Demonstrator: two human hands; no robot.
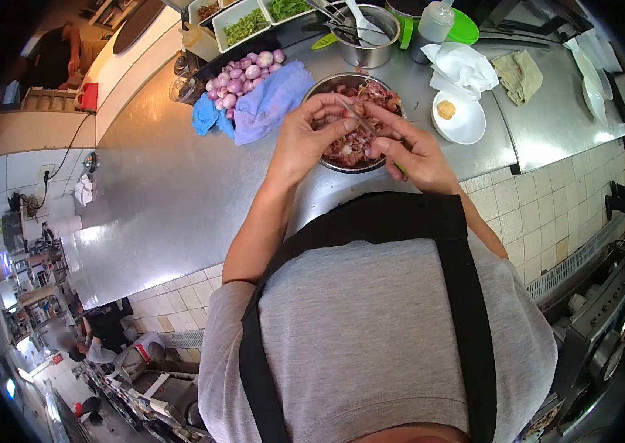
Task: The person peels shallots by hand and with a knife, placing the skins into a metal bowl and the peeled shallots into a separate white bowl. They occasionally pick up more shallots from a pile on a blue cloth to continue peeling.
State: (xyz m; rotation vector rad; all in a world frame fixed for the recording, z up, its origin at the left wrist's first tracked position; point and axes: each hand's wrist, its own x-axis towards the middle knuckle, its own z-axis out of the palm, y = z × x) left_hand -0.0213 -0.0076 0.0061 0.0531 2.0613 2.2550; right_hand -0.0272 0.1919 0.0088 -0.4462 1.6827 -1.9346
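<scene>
Both hands meet above a round steel bowl [318,156] filled with reddish-purple onion skins [351,153]. My right hand [419,155] is closed round a small knife [360,117]. The knife's thin blade points up and left toward my other hand, and a bit of green, apparently its handle, shows below the palm. My left hand [305,136] is closed, thumb and fingertips pinched together beside the blade. Whatever it pinches is too hidden to name. Left of the bowl, a pile of small purple onions [246,77] lies against a lilac cloth [272,103].
A white bowl [468,127] holding a small yellowish lump stands right of the steel bowl, near crumpled white paper [460,68] and a greenish cloth [518,76]. Behind are a steel pot [366,53] of utensils, a squeeze bottle [434,26] and trays of chopped greens [246,28].
</scene>
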